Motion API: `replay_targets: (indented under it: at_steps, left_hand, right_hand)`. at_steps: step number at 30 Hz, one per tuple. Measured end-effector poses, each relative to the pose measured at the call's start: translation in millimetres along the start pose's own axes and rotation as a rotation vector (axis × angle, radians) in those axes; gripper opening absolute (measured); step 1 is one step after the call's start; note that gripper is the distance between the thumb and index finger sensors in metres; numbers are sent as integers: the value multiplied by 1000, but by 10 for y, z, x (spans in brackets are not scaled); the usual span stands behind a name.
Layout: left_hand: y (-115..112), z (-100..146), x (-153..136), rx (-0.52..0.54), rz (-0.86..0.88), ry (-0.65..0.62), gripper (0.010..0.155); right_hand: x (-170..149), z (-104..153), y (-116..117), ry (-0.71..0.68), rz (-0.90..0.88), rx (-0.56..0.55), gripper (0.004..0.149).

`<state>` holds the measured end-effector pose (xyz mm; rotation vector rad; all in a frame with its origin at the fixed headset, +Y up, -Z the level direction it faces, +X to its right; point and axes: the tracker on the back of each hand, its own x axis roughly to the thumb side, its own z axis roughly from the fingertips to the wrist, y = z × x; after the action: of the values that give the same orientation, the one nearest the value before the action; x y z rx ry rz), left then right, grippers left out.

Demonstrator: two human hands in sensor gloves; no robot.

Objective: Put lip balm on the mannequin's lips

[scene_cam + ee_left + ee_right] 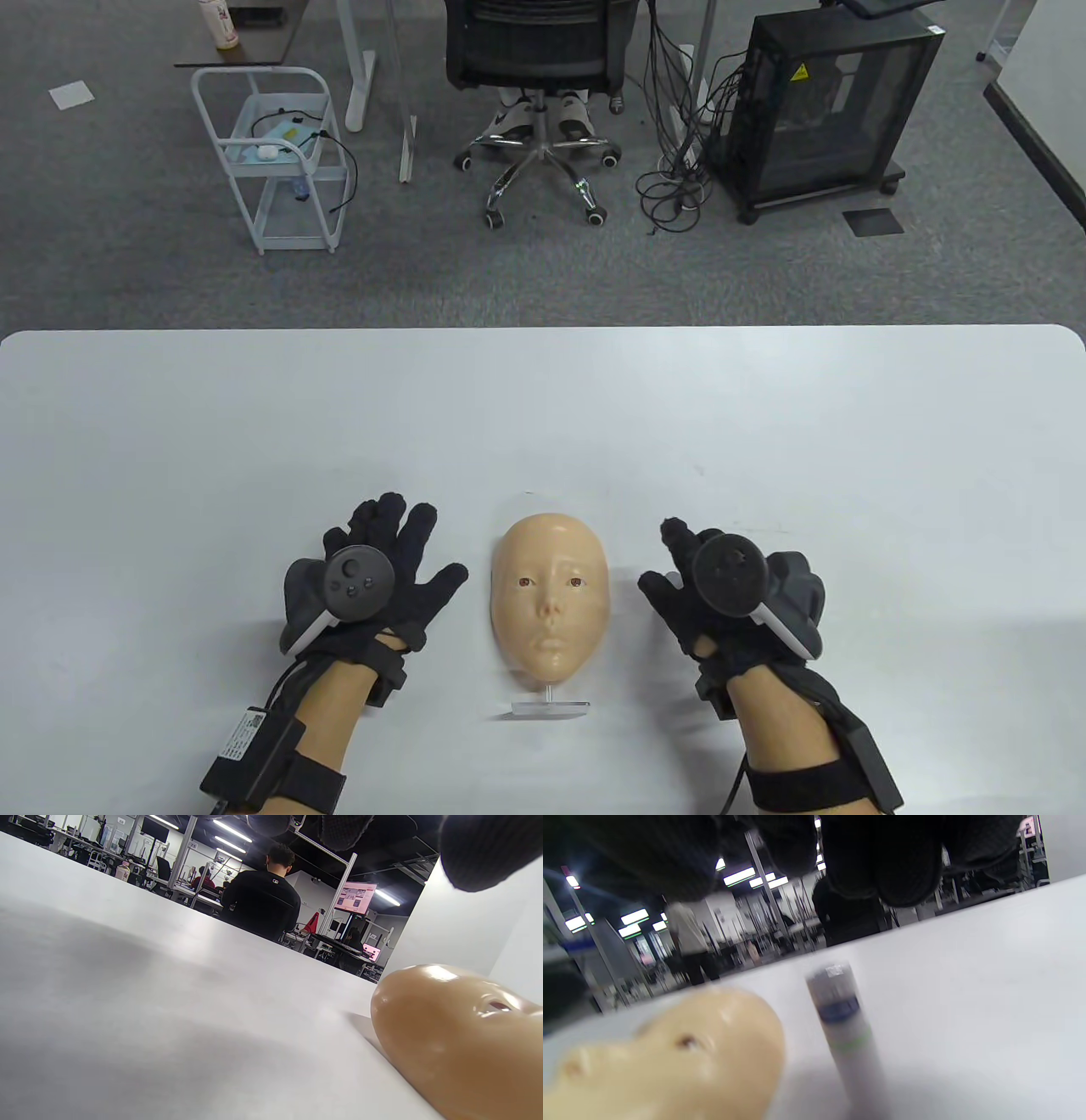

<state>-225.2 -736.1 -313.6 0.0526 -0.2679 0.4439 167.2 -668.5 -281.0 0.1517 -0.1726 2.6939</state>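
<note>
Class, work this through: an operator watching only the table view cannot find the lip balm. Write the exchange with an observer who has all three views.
Operator: Where is the lip balm?
Observer: The right wrist view shows a white tube with a blue band on the table, beside the mannequin face.
Operator: Has the right hand got hold of it?
Observer: Not that I can see. In that view the right hand's fingers hang above the tube, with a gap between them.
Operator: Is the cap off?
Observer: That view is too blurred to tell.
Operator: And under the left hand?
Observer: The left wrist view shows only bare table below the left hand's fingertips.
</note>
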Motion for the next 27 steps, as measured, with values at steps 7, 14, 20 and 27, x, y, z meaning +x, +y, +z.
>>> replay_targets:
  at_steps: [7, 14, 20, 27]
  left_hand:
    - [9, -5, 30, 4, 3, -9, 83]
    - [-2, -5, 77, -9, 1, -18, 84]
    - [-50, -18, 125, -27, -20, -35, 84]
    - [-18, 2, 160, -15, -31, -46, 84]
  right_hand:
    - [26, 112, -93, -210, 232, -120, 76]
    - [-241, 156, 152, -222, 80, -142, 86]
    - [-335, 131, 201, -230, 74, -85, 89]
    - [-379, 105, 225, -221, 35, -63, 89]
